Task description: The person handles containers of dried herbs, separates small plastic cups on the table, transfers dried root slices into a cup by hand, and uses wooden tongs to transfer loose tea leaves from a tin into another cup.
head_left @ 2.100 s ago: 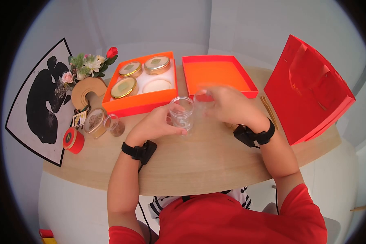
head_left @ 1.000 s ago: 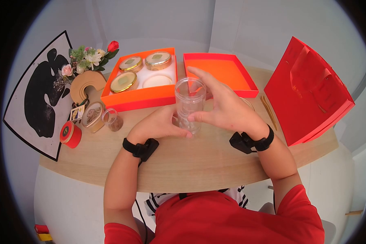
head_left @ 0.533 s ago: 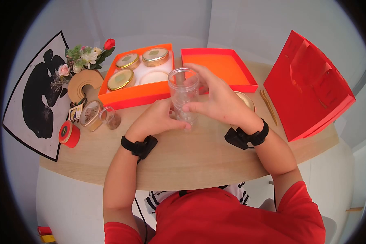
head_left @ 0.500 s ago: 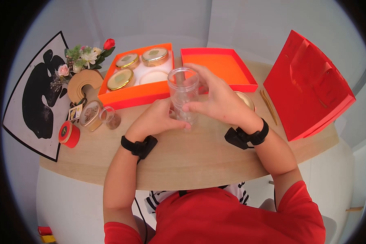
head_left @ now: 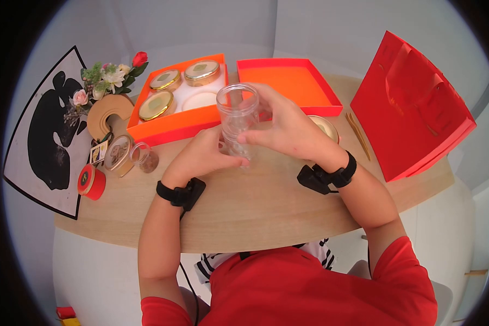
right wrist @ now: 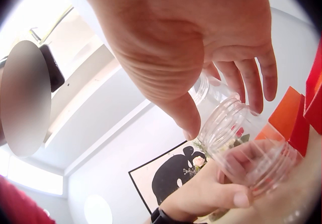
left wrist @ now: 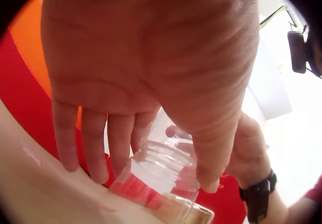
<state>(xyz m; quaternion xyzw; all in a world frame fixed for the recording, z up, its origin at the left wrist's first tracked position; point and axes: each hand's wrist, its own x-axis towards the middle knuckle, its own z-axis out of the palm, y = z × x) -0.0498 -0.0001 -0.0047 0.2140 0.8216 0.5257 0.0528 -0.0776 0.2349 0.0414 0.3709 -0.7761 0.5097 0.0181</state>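
Note:
Two clear plastic jars stand one above the other over the middle of the table. Around the lower jar (right wrist: 246, 143) my left hand (head_left: 204, 155) is curved, thumb on the near side and fingers behind. The upper jar (head_left: 238, 111) has a ridged, open mouth facing up. My right hand (head_left: 285, 122) grips it between thumb and fingers. In the right wrist view the upper jar overlaps the mouth of the lower one. Both jars look see-through, with nothing inside. Behind my right wrist, a gold-rimmed round lid (head_left: 325, 127) is partly hidden.
An orange box (head_left: 174, 127) at the back left holds several gold-lidded jars in white foam. Its lid (head_left: 290, 81) lies to the right. A red paper bag (head_left: 410, 108) stands far right, beside wooden tongs (head_left: 358, 136). At left are a small jar (head_left: 145, 157), a red tin (head_left: 91, 182) and flowers (head_left: 111, 79).
My right hand has brought the blurred second jar leftward onto the one in my left hand. Over the last half second both hands keep their hold, with little movement.

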